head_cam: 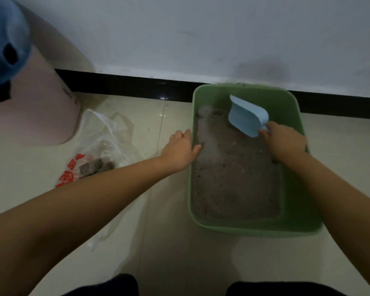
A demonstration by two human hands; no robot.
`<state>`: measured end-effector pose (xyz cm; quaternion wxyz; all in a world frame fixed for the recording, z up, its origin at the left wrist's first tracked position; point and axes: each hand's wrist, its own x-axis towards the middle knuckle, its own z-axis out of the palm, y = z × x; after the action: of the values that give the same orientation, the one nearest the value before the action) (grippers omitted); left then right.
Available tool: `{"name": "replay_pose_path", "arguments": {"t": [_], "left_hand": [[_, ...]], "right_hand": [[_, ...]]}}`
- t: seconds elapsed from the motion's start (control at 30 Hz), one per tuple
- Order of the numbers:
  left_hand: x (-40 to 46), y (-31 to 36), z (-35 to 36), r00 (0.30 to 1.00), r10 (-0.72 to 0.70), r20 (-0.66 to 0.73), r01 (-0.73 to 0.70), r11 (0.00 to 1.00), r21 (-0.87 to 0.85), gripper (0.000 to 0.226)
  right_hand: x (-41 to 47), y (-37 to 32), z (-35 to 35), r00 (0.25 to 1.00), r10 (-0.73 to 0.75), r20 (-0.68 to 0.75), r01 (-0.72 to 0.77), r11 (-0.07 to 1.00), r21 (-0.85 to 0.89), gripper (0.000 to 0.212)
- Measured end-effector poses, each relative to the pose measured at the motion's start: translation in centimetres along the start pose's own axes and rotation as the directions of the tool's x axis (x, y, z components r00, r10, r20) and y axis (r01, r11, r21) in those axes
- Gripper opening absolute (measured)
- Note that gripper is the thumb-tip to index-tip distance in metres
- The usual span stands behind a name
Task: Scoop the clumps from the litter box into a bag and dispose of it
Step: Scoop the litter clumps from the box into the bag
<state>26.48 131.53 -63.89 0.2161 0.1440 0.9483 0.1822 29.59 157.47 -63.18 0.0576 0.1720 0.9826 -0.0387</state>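
Head cam view, and I was just watching from my end. Nearest the lens were two dark knees at the bottom edge, then both bare forearms reaching out over the pale tiled floor.

Left hand sat on the left rim of the green litter box. Its fingers were hooked over the edge, thumb lying along the inside wall just above the grey litter, the other fingers on the outside. Looked like a loose steadying hold on the rim rather than a hard squeeze, though I couldn't tell how tight it was.

Right hand was inside the box near the far right part, fingers curled together round the handle of a light blue scoop. The handle was almost fully hidden in the fist. The scoop bowl pointed away toward the far corner, tilted up, with its rear edge low at the litter.

Left of the box, a bit apart from it on the floor, lay a clear plastic bag with red print, crumpled and flat, with a few grey clumps already inside.

Further back on the left stood a pink bin with something blue over its top. Box backed right up against the black skirting board under a white wall.
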Motion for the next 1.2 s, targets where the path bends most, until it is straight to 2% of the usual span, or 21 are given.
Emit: {"name": "replay_pose_path", "arguments": {"t": [0.23, 0.5, 0.77, 0.83, 0.93, 1.07, 1.2], "left_hand": [[0.9, -0.5, 2.1, 0.999, -0.029, -0.026, 0.025, 0.992, -0.12, 0.054], [0.8, -0.5, 2.2, 0.999, -0.024, -0.034, 0.02, 0.992, -0.127, 0.054], [0.8, -0.5, 2.1, 1.0, -0.019, -0.018, 0.016, 0.993, -0.119, 0.055], [0.8, -0.5, 2.2, 1.0, -0.021, -0.016, 0.018, 0.992, -0.127, 0.055], [0.8, -0.5, 2.0, 0.999, -0.03, -0.012, 0.028, 0.991, -0.131, 0.055], [0.8, -0.3, 2.1, 0.999, -0.034, -0.012, 0.032, 0.99, -0.137, 0.055], [0.9, -0.3, 2.2, 0.999, -0.041, -0.014, 0.038, 0.988, -0.147, 0.054]], "right_hand": [[1.7, -0.4, 2.7, 0.977, -0.186, -0.101, 0.169, 0.974, -0.153, 0.036], [2.9, -1.7, 1.7, 0.93, -0.346, -0.12, 0.332, 0.935, -0.126, 0.035], [3.5, -2.2, 0.6, 0.947, -0.312, -0.08, 0.296, 0.941, -0.165, 0.035], [3.4, -2.6, 0.5, 0.954, -0.299, -0.032, 0.294, 0.948, -0.121, 0.037], [3.4, -3.3, 0.3, 0.965, -0.252, 0.072, 0.25, 0.967, 0.039, 0.04], [2.9, -4.0, 0.9, 0.95, -0.243, 0.196, 0.206, 0.959, 0.192, 0.038], [2.8, -4.3, 1.1, 0.939, -0.262, 0.224, 0.191, 0.936, 0.295, 0.033]]}}
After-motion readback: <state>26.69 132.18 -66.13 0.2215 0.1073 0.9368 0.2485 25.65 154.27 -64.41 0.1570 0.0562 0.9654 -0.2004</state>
